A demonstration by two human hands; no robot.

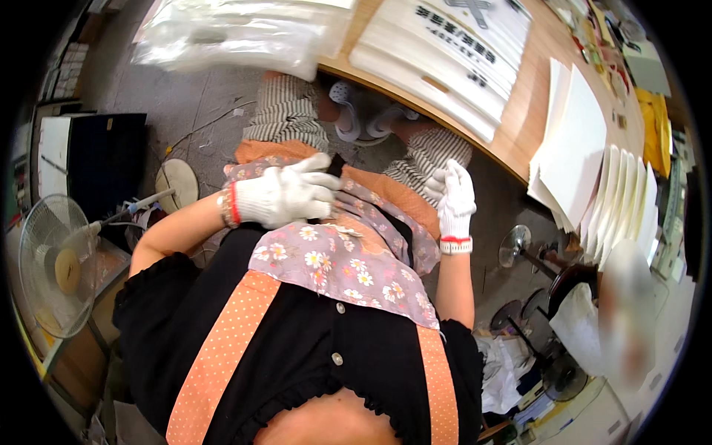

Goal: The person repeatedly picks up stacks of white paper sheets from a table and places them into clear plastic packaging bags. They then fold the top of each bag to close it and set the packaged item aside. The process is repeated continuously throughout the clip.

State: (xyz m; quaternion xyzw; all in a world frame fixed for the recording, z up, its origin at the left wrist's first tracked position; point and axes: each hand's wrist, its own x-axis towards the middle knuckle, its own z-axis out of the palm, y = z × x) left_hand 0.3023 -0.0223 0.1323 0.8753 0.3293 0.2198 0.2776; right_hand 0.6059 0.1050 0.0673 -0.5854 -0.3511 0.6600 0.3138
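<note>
My left hand (285, 193), in a white knitted glove with a red cuff line, lies across my lap on the flowered apron (319, 259). Its fingers are stretched toward the right and partly apart. By its fingertips is a small black patch (337, 165) that I cannot identify. My right hand (454, 199), gloved the same way, is raised above my right thigh, near the table's edge. Its fingers are bent and pressed together; whatever they hold, if anything, is hidden. Striped trousers (285, 111) show beyond the apron.
A wooden table (512, 148) ahead carries a stack of white printed sheets (445, 59) and clear plastic packages (230, 37). Folded white sheets (571, 141) stand at its right. A fan (59, 267) stands at left, another fan (564, 378) at lower right. A cable (200, 130) crosses the floor.
</note>
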